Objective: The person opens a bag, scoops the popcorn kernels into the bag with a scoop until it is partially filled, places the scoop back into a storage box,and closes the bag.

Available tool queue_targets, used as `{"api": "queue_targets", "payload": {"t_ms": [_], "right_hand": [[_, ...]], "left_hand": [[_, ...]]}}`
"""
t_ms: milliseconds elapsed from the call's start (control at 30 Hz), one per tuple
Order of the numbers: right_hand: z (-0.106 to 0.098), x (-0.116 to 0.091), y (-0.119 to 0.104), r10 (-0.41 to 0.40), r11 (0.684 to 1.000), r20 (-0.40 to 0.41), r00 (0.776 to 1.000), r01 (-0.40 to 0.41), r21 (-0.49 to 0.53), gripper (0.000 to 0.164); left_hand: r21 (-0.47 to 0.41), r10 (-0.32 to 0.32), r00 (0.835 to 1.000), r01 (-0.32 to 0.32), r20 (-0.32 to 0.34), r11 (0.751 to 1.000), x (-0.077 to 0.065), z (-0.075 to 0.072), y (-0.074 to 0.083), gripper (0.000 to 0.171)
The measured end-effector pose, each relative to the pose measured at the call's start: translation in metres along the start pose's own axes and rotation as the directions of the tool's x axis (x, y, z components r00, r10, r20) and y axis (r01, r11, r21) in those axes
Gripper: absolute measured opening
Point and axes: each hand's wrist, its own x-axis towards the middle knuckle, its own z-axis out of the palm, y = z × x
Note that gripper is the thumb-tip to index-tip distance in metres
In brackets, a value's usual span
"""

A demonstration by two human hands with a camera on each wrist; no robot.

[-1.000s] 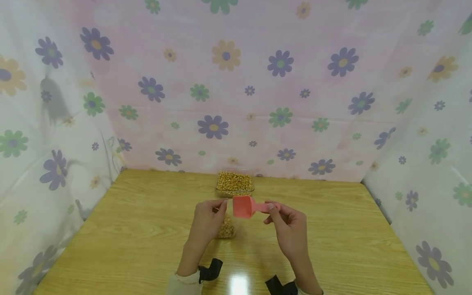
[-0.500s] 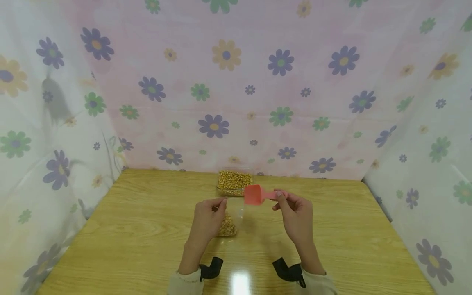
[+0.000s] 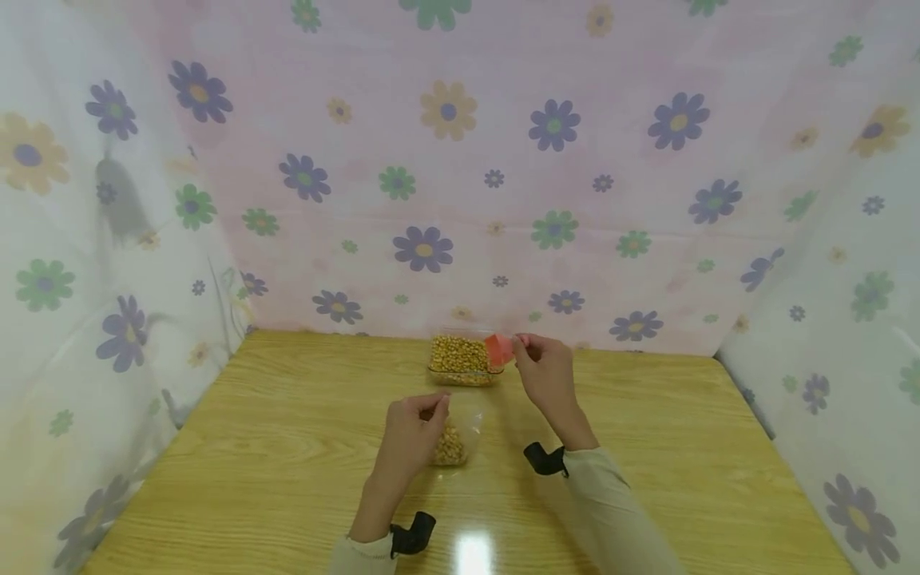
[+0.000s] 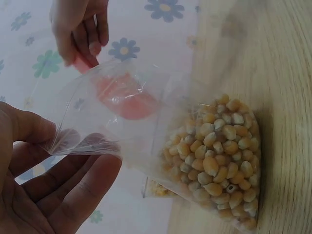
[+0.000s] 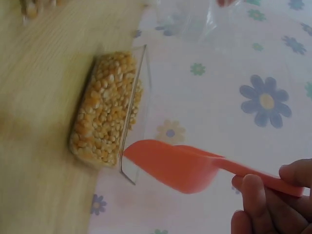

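My left hand (image 3: 415,435) pinches the top edge of a clear plastic bag (image 4: 146,92) between thumb and fingers. Corn kernels (image 4: 219,165) fill the bottom of the bag, which stands on the table. In my right hand (image 3: 552,383) is the handle of a pink scoop (image 5: 175,165). The scoop's front edge is at the right end of the rim of a clear rectangular container (image 5: 134,109). Many corn kernels (image 5: 105,112) lie in that container. Through the bag in the left wrist view, the scoop appears blurred.
The wooden table (image 3: 287,447) ends at a flowered cloth backdrop (image 3: 496,208) just behind the container. More flowered cloth hangs at the left and right sides. A black wrist mount (image 3: 413,533) sits on the left forearm, another (image 3: 545,459) on the right.
My right hand has carried the scoop forward, away from the bag, to the container at the back. The left hand still holds the bag in about the same place.
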Motion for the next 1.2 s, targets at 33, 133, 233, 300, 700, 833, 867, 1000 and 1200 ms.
{"api": "queue_targets", "payload": {"t_ms": [33,133,233,300,700,833,867,1000,1200], "right_hand": [[0.002,0.004,0.0,-0.012,0.998,0.027,1.0,0.013,-0.053,0.028],[0.008,0.013,0.0,0.014,0.986,0.111,0.994,0.005,-0.165,0.032],[0.013,0.02,0.006,0.077,0.982,0.156,0.985,-0.048,-0.182,0.037],[0.015,0.022,0.014,0.134,0.985,0.152,0.979,-0.114,-0.133,0.038],[0.012,0.024,0.065,0.635,0.632,0.238,0.735,-0.672,0.386,0.038],[0.014,0.018,0.073,0.657,0.536,0.27,0.704,-0.688,0.489,0.036],[0.014,0.016,0.074,0.66,0.517,0.275,0.699,-0.688,0.509,0.036],[0.018,0.01,0.081,0.687,0.433,0.29,0.667,-0.695,0.574,0.032],[0.022,0.001,0.084,0.695,0.291,0.315,0.646,-0.654,0.698,0.016]], "left_hand": [[-0.001,0.001,1.0,-0.001,0.004,1.0,0.0,0.0,0.0,0.026],[-0.022,0.003,1.0,-0.002,0.012,1.0,0.001,0.001,-0.002,0.027],[-0.043,0.003,1.0,-0.003,0.014,0.999,0.001,0.001,-0.003,0.027],[-0.048,-0.002,1.0,0.003,0.016,0.999,0.001,0.002,-0.003,0.028],[-0.039,-0.023,1.0,0.022,-0.019,0.999,0.001,0.006,0.0,0.025],[-0.044,-0.024,0.999,0.023,-0.025,0.999,0.0,0.005,0.0,0.023],[-0.046,-0.02,0.999,0.018,-0.028,0.999,0.0,0.005,0.0,0.023],[-0.058,-0.02,0.999,0.018,-0.03,0.998,0.001,0.004,-0.002,0.024],[-0.058,-0.056,0.998,0.055,-0.015,0.997,0.001,0.003,-0.003,0.025]]}}
